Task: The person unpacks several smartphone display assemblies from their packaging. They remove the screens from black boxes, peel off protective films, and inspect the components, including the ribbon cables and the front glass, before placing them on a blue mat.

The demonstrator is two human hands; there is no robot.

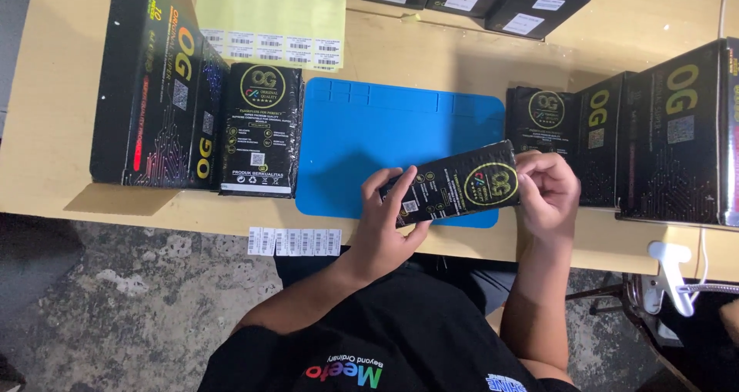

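Note:
I hold a flat black pouch (460, 184) with a round yellow emblem just above the near edge of the blue mat (362, 130). My left hand (387, 222) grips its lower end, fingers wrapped over the front. My right hand (548, 193) pinches its upper end by the emblem. The pouch lies tilted, nearly level with the table.
A stack of like black pouches (260, 130) lies left of the mat, another (543, 113) to the right. Tall black boxes (158, 92) stand at left and more boxes (673, 134) at right. A yellow label sheet (269, 15) lies behind; a strip of stickers (294, 241) hangs at the table edge.

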